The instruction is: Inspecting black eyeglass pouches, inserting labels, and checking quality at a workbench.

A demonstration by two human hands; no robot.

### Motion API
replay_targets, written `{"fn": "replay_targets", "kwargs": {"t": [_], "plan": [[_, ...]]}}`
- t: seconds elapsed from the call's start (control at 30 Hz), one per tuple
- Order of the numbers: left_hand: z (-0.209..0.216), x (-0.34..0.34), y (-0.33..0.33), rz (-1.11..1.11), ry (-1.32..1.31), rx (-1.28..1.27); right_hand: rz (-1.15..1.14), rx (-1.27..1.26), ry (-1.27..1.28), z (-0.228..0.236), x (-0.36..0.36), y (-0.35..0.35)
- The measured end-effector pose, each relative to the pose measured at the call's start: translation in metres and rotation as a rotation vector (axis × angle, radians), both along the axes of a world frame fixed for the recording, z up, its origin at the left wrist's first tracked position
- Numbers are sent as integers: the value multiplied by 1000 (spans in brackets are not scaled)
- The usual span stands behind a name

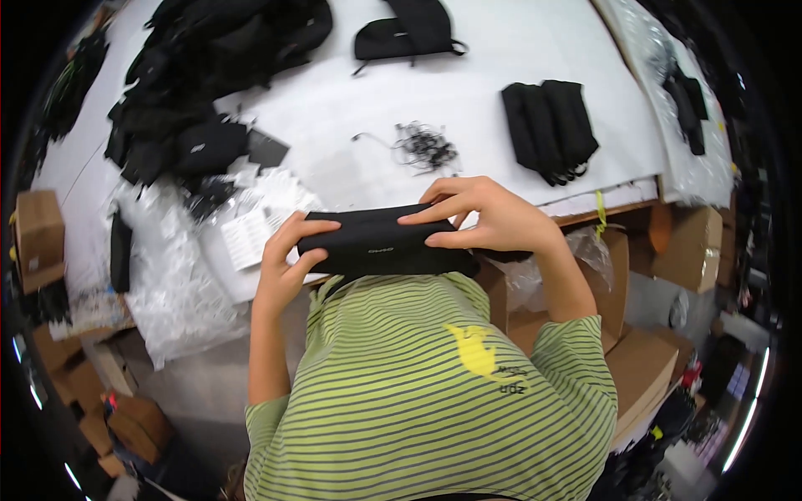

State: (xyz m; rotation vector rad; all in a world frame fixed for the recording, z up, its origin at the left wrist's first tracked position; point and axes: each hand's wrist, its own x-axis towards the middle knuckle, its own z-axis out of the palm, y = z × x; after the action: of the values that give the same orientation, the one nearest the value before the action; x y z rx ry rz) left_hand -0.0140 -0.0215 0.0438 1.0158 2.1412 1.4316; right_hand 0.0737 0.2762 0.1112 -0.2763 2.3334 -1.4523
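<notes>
Both hands hold a long black fabric pouch [380,238] with a small pale mark on its front, close against my striped shirt at the table's near edge. My left hand [292,250] grips its left end, with fingers on top and thumb on the front. My right hand [480,213] pinches the top right part, fingers bent over the upper edge. A black strap or flap hangs under the pouch. Beyond it on the white table [334,108] lies a tangle of thin black cords [426,146].
Black fabric bags [225,50] are heaped at the far left; another bag [405,37] lies at the back. Several pouches [550,129] stand in a row at right. Clear plastic bags [171,275] and white paper slips [251,238] lie at left. Cardboard boxes [639,376] stand beside me.
</notes>
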Motion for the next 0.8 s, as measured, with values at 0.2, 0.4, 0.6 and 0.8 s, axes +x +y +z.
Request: {"fn": "replay_targets", "kwargs": {"t": [0.2,0.4,0.6,0.8], "plan": [[-53,-18,-79,712,63,-109,-593,161,27,13,47,102],[-109,-7,-149,889,458,-764,-1186,597,614,-14,89,227],[-115,-10,-134,866,206,-868,-1148,872,495,-116,101,270],[-97,-1,-120,885,307,-799,-1117,674,498,-124,103,267]]}}
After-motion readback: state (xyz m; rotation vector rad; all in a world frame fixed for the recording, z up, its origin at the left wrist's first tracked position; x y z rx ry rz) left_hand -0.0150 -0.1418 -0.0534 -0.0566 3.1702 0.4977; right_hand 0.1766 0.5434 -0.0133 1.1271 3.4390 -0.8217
